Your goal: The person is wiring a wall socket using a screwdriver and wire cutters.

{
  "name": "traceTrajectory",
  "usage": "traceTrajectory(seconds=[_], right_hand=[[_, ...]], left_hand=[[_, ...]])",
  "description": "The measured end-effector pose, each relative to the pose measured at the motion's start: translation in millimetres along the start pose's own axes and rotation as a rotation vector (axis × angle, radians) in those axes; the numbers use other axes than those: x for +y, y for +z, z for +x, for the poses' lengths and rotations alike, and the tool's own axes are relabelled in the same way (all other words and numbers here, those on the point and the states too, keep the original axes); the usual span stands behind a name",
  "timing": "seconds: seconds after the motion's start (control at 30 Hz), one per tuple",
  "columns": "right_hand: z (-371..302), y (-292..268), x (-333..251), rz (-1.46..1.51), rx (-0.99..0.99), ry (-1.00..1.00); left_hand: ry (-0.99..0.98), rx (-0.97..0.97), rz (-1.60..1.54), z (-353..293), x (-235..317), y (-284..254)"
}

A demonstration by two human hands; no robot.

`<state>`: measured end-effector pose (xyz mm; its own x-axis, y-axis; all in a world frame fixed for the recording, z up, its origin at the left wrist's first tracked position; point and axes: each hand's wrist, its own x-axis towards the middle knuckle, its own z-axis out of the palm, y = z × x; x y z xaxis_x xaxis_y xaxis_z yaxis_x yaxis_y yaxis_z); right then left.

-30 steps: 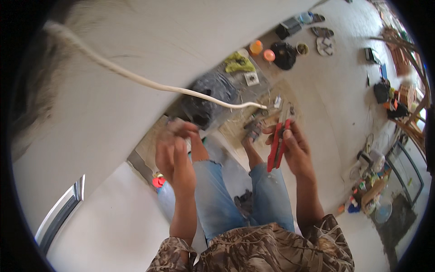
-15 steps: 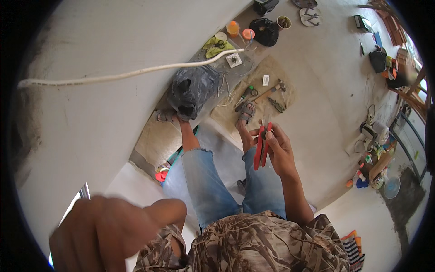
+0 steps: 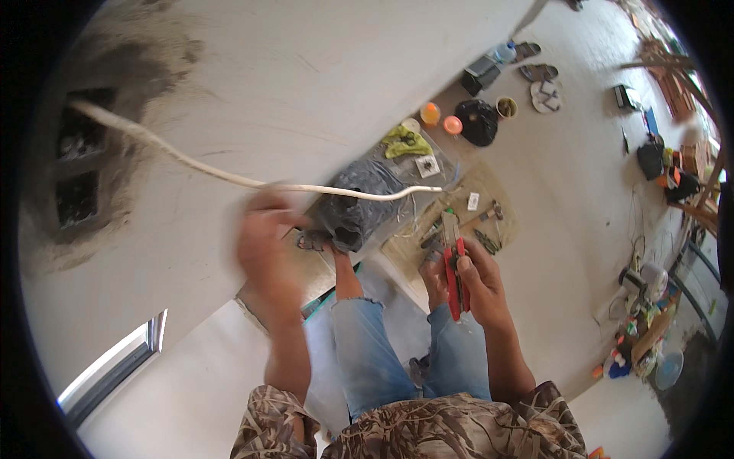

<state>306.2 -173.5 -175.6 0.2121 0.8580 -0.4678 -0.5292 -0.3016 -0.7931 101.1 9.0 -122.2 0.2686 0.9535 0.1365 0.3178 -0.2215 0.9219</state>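
A white electrical cable sticks out of a dark recessed opening in the wall and runs across the view to a free end near the middle. My left hand, smeared by motion, is right at the cable's middle stretch; whether its fingers grip the cable cannot be told. In my right hand is a red utility knife, its blade extended and pointing away from me. The fingers are closed round the knife's body, apart from the cable.
A black plastic bag lies below by the wall, near a yellow-green cloth and a white socket plate. A hammer and pliers rest on a brown sheet. A second dark opening is in the wall.
My left hand has moved up and away from me, from the lower left to the cable. The view has shifted, bringing the wall openings into sight. The knife stays in my right hand.
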Motion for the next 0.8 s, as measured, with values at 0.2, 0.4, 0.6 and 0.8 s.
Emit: traceTrajectory(seconds=[0.2, 0.4, 0.6, 0.8], right_hand=[[3.0, 36.8, -15.8, 0.069, -0.175, -0.049], [12.0, 45.7, -19.3, -0.005, -0.258, -0.044], [7.6, 56.4, -20.8, 0.052, -0.187, -0.08], [5.2, 60.4, -15.6, 0.019, -0.164, -0.036]], left_hand=[[-0.302, -0.503, -0.24, -27.1, -3.9, 65.1], [-0.37, -0.323, -0.388, -17.8, -1.5, 59.7], [-0.323, 0.064, -0.527, 0.4, -26.0, 34.1], [-0.343, -0.316, -0.387, -17.2, 12.0, 54.6]])
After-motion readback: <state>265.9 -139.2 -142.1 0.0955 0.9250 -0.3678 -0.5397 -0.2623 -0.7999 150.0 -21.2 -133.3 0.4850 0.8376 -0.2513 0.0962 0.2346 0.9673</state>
